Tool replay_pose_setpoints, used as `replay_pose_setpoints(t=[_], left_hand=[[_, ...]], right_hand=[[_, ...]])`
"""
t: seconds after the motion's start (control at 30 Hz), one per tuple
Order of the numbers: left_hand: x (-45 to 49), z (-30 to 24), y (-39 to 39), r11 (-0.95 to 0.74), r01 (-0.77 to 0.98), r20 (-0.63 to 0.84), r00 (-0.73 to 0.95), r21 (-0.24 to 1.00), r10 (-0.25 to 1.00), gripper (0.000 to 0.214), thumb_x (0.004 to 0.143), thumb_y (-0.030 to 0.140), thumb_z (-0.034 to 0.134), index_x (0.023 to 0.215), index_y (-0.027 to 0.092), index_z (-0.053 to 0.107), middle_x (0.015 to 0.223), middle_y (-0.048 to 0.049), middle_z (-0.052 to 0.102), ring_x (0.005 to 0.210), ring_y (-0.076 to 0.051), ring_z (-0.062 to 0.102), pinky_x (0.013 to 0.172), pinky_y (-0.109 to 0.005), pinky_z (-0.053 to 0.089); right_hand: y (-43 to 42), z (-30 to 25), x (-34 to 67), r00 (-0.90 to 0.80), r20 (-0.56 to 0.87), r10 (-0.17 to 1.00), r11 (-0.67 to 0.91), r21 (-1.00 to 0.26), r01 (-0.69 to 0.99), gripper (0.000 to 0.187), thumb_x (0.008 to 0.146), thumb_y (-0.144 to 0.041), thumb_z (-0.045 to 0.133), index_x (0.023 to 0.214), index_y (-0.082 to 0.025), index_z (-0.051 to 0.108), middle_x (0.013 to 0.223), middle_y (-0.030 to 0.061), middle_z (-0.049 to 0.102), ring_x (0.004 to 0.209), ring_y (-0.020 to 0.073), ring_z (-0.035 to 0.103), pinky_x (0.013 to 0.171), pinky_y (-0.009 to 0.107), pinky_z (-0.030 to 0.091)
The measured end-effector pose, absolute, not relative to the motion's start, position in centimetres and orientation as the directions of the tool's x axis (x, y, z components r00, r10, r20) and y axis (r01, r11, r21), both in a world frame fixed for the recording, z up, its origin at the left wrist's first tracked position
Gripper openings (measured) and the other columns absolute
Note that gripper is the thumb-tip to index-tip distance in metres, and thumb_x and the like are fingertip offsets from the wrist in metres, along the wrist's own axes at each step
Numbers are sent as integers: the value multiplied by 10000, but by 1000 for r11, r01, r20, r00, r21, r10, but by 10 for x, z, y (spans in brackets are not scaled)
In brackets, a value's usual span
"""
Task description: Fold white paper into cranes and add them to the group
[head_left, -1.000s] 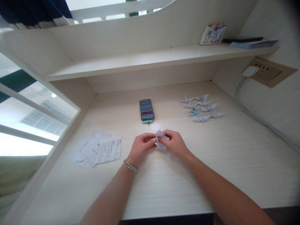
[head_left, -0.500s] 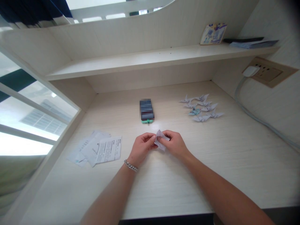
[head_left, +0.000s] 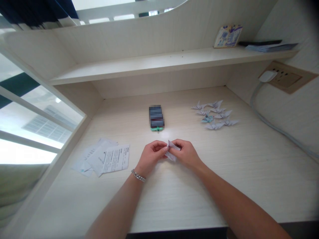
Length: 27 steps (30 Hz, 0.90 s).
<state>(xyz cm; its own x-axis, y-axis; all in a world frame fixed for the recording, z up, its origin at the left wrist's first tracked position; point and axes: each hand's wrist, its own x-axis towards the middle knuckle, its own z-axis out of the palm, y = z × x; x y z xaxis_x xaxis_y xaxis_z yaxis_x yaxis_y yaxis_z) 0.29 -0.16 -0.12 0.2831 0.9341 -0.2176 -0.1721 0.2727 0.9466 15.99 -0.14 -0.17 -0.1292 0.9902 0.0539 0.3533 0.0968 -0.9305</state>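
A small piece of folded white paper (head_left: pixel 171 156) is held between my two hands, low over the desk. My left hand (head_left: pixel 153 154), with a chain bracelet at the wrist, pinches the paper's left side between thumb and fingers. On the other side my right hand (head_left: pixel 185 153) grips it, the thumb pressed along the fold. Part of the paper is hidden behind the fingers. Beyond the hands lies a phone (head_left: pixel 156 117), its screen blurred out, with a green edge at the near end. Several folded paper cranes (head_left: pixel 215 126) sit to the right, one of them bluish.
Loose printed sheets (head_left: pixel 116 158) overlap on the left of the desk (head_left: pixel 169 205). A shelf (head_left: pixel 139 64) runs across the back, holding a small colourful packet (head_left: pixel 228 36) and a stack of papers (head_left: pixel 271 47). At right, a cable (head_left: pixel 269 122) hangs from a wall socket (head_left: pixel 287 77).
The paper's raised tip has become narrower and slightly lower as the fingers press it. My left thumb has moved slightly right over it. The other things lie as before.
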Motion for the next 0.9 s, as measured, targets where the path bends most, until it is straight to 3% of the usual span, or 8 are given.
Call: replay_pose_setpoints(t=[0.33, 0.6, 0.9], left_hand=[[-1, 0, 1, 102, -1, -100, 207, 995, 973, 264, 637, 284, 701, 843, 122, 672, 869, -94, 670, 800, -185, 604, 732, -290, 473], [3, 1, -5, -34, 158, 5, 182, 987, 983, 214, 721, 260, 608, 885, 131, 657, 885, -79, 671, 794, -171, 613, 718, -275, 498], [3, 6, -6, -93, 316, 106, -26, 944, 994, 179, 734, 271, 583, 848, 155, 657, 804, -50, 675, 709, -143, 627, 664, -244, 506]], right_hand=[[-1, -2, 161, -214, 10, 977, 88, -929, 358, 182, 703, -312, 576, 729, -162, 676, 660, 12, 644, 615, 155, 557, 524, 233, 378], [-3, -1, 159, -173, 0, 985, 77, -897, 435, 160, 697, -292, 572, 692, -163, 667, 650, 10, 649, 614, 147, 565, 531, 224, 374], [-5, 0, 158, -203, 6, 979, 115, -840, 530, 118, 681, -252, 567, 662, -176, 655, 630, -3, 639, 589, 129, 550, 531, 224, 347]])
